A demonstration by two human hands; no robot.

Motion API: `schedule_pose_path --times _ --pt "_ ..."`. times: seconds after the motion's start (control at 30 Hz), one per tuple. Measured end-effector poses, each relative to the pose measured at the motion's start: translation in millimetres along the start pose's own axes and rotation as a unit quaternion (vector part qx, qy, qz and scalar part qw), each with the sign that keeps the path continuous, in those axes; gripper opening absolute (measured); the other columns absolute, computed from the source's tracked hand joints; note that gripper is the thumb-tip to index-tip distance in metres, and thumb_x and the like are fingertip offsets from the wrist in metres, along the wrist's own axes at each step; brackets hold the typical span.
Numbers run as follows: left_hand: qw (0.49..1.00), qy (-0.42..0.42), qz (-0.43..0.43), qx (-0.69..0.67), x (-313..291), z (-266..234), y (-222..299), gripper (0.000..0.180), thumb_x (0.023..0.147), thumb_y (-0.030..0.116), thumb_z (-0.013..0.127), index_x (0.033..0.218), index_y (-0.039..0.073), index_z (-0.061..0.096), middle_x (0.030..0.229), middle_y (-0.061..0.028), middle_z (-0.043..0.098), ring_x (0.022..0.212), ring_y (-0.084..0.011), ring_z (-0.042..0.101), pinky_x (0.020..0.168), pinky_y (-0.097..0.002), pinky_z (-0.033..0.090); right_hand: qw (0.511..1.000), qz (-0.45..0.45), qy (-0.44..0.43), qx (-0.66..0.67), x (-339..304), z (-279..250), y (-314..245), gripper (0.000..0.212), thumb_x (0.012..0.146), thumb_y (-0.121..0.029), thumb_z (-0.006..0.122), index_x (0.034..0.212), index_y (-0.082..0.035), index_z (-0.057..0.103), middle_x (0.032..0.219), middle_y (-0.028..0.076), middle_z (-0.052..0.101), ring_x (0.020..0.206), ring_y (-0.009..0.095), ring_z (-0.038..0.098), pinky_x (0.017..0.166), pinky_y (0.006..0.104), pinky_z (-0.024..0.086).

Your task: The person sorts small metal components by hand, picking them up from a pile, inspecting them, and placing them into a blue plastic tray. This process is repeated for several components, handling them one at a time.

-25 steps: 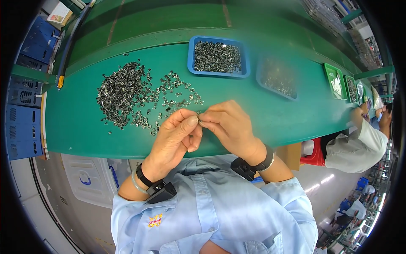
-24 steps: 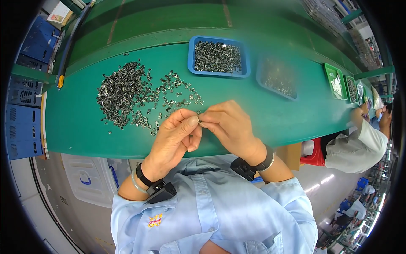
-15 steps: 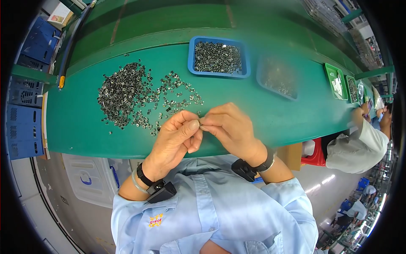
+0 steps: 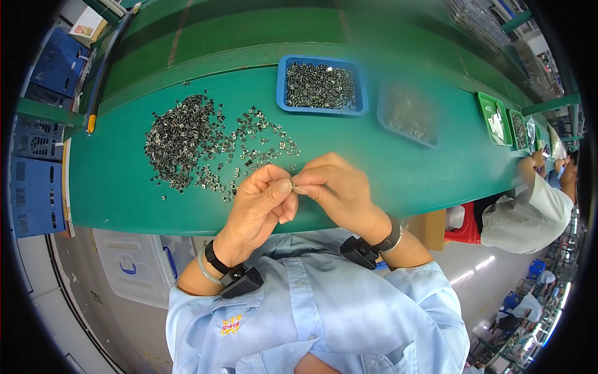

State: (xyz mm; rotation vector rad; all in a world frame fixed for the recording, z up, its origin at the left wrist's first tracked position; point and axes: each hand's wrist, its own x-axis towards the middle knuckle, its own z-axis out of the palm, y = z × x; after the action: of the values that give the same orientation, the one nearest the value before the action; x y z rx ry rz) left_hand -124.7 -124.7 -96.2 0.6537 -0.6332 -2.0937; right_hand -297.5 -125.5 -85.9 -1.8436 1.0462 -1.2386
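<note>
My left hand point(image 4: 260, 198) and my right hand point(image 4: 336, 190) meet fingertip to fingertip over the near edge of the green table. Pinched between both thumbs and forefingers is a tiny metal part point(image 4: 293, 184), mostly covered by the fingertips. Beyond my left hand lies a heap of small black and silver metal parts point(image 4: 180, 140), with looser ones point(image 4: 258, 140) scattered to its right, close to my fingers. Past my right hand, a blue tray point(image 4: 322, 112) holds many similar small parts.
Right of the blue tray is a blurred, pale tray point(image 4: 408, 115) with small parts. Farther right stand a green tray point(image 4: 494, 118) and a co-worker in a pale sleeve point(image 4: 529, 215). Blue crates point(image 4: 37, 193) line the left side. A clear lidded box point(image 4: 134, 265) sits below the table.
Both hands stay pinched together, with only a slight shift of the fingers. A bit more of the tiny part shows between the fingertips.
</note>
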Motion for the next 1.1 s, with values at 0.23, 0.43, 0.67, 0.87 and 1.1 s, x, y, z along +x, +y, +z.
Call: schedule_pose_path --times 0.23,0.43,0.67,0.87,1.1 --pt "0.998 -0.008 0.052 -0.017 2.8 6.4 -4.4 0.015 0.089 0.018 0.060 0.088 0.005 0.053 0.069 -0.0055 0.058 0.056 -0.0111 0.052 0.047 -0.0226 0.039 0.999 -0.016 0.033 0.037 -2.9 6.9 1.6 0.011 0.077 -0.005 0.069 0.086 -0.007 0.065 0.086 0.005 0.063 0.078 0.019 0.059 0.066 0.0290 0.048" --pt "0.998 -0.018 0.052 0.020 5.9 7.0 2.4 0.014 0.089 0.017 0.059 0.088 0.005 0.053 0.068 -0.0047 0.057 0.053 -0.0104 0.051 0.046 -0.0219 0.040 0.995 -0.011 0.057 0.078 -4.7 7.9 6.4 0.011 0.077 -0.004 0.069 0.087 -0.007 0.064 0.087 0.006 0.064 0.080 0.019 0.058 0.067 0.0290 0.047" --pt "0.999 -0.004 0.031 0.036 3.9 14.7 10.5 0.014 0.092 0.018 0.055 0.088 0.006 0.052 0.066 -0.0036 0.055 0.051 -0.0088 0.049 0.044 -0.0210 0.038 0.997 -0.025 0.033 0.062 0.7 1.6 6.0 0.013 0.076 -0.003 0.069 0.087 -0.006 0.064 0.086 0.006 0.063 0.079 0.018 0.058 0.067 0.0279 0.047" --pt "1.000 0.003 0.008 0.015 3.8 15.0 9.4 0.015 0.093 0.020 0.054 0.088 0.006 0.052 0.065 -0.0032 0.054 0.050 -0.0084 0.048 0.043 -0.0209 0.037 0.994 -0.006 0.055 0.097 -3.4 5.8 8.0 0.011 0.077 -0.002 0.069 0.086 -0.005 0.064 0.086 0.007 0.063 0.077 0.017 0.057 0.066 0.0279 0.047" --pt "1.000 0.002 0.002 0.026 1.9 15.2 10.6 0.015 0.092 0.021 0.056 0.089 0.006 0.051 0.063 -0.0039 0.054 0.048 -0.0111 0.048 0.043 -0.0231 0.036 0.994 -0.011 0.066 0.088 -4.2 8.0 4.3 0.014 0.077 -0.001 0.068 0.089 -0.006 0.064 0.085 0.006 0.064 0.077 0.017 0.060 0.065 0.0271 0.050"
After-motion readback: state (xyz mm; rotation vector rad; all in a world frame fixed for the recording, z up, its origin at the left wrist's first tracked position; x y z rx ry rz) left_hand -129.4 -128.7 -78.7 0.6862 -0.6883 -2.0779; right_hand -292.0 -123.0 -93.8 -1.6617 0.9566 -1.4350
